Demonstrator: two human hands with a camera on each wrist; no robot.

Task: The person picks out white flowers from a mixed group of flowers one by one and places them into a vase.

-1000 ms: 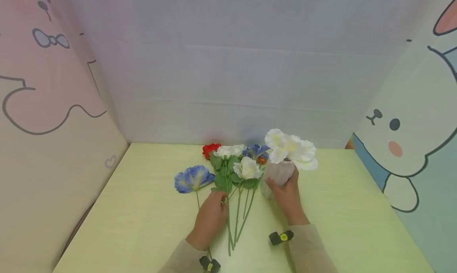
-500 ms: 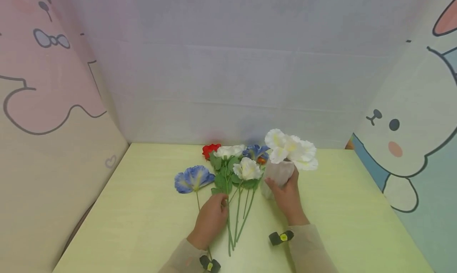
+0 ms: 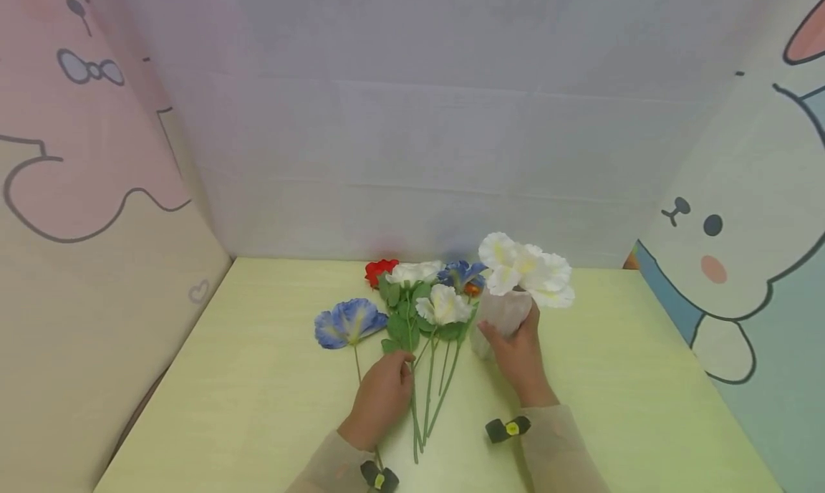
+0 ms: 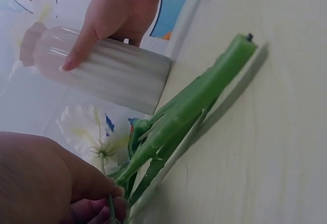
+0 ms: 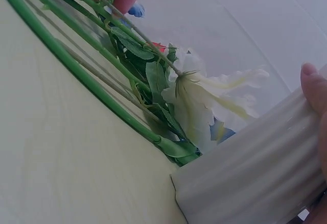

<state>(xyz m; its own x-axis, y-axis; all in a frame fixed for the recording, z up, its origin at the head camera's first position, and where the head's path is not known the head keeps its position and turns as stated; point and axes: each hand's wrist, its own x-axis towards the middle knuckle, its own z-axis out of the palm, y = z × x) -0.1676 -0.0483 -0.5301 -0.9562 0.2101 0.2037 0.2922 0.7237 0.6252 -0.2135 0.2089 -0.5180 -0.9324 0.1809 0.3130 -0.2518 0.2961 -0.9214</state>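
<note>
My left hand (image 3: 384,391) pinches the thin stem of a white flower (image 3: 445,306) between thumb and fingertips; the left wrist view shows this stem (image 4: 103,165) running up to the bloom. My right hand (image 3: 520,353) grips a pale ribbed vase (image 3: 499,317) from its right side, thumb along the front. The vase stands upright on the table, with a large white flower (image 3: 525,271) spreading over its mouth. Under the left fingers lie several green stems (image 5: 97,45), their leaves (image 3: 402,328) pointing to the back.
A blue flower (image 3: 350,323) lies left of the bunch, its stem passing under the left forearm. At the back lie a red flower (image 3: 380,271), another white flower (image 3: 415,272) and a darker blue one (image 3: 461,274). A pale wall (image 3: 412,135) rises behind the table.
My left hand has shifted slightly to the right and toward me. The pinched white flower has moved a little to the left. My right hand and the vase have stayed in place.
</note>
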